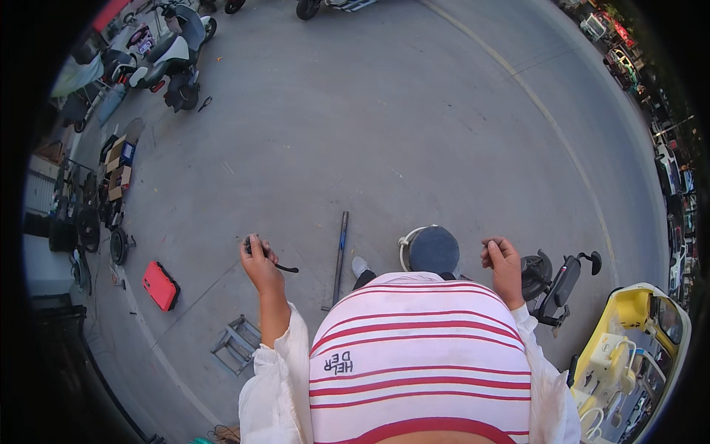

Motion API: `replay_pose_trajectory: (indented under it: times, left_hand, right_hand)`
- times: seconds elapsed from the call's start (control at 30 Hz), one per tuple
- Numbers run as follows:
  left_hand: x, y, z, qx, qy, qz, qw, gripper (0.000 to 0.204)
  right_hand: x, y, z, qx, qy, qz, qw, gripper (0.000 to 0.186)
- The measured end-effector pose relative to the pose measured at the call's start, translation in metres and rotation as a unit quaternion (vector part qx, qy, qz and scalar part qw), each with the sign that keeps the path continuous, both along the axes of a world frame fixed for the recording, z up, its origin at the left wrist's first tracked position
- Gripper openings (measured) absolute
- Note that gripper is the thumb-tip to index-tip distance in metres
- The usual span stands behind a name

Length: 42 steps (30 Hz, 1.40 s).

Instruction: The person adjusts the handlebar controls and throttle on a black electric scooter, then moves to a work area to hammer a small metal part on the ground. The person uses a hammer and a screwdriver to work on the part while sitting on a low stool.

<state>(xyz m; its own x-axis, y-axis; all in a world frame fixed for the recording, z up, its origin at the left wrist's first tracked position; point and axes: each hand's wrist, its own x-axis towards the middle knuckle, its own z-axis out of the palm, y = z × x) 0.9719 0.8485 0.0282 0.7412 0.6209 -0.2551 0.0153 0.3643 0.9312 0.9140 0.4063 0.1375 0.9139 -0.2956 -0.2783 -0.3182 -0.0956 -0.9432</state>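
My left hand (259, 259) is closed round a small black object with a thin curved end (287, 268) that sticks out toward the right. Its kind is not clear, since the fingers cover most of it. Held apart at the right, my right hand (503, 265) has its fingers curled in, and whether anything small sits between them is hidden. A round stool (434, 250) with a dark seat and a cream frame stands between my hands, nearer the right one. A long dark blue bar (341, 255) lies on the ground between my left hand and the stool.
A red case (160, 286) and a grey metal stand (237, 346) lie at the left. A small black wheeled vehicle (560, 287) is beyond my right hand, with a yellow open-bodied vehicle (642, 355) nearer. Scooters (174, 55) and open cardboard boxes (118, 166) are further off left.
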Motion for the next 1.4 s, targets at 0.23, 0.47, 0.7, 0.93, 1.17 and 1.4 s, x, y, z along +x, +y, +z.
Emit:
replay_pose_trajectory:
  times: [0.23,0.47,0.7,0.93,1.17,1.4]
  left_hand:
    - [-0.035,0.015,-0.034,-0.039,0.061,0.110,0.991,0.017]
    - [-0.001,-0.001,-0.031,-0.043,0.040,0.145,0.988,0.016]
    - [0.033,-0.030,-0.018,-0.004,0.039,0.225,0.974,0.017]
    - [0.110,-0.107,-0.017,-0.010,0.096,0.251,0.963,0.016]
    - [0.222,-0.187,0.024,0.043,0.076,0.139,0.986,0.016]
    - [0.244,-0.243,0.027,0.063,0.167,0.138,0.974,0.021]
  right_hand:
    - [0.101,0.053,0.000,0.028,0.027,0.170,0.985,0.019]
    - [0.167,0.065,-0.005,0.012,0.060,0.236,0.970,0.019]
    - [0.269,0.059,-0.022,0.025,0.074,0.338,0.938,0.022]
    - [0.380,-0.007,-0.034,0.027,0.056,0.362,0.930,0.023]
    - [0.464,-0.117,-0.091,0.055,0.107,0.257,0.959,0.022]
    - [0.529,-0.131,-0.114,0.085,0.146,0.250,0.953,0.023]
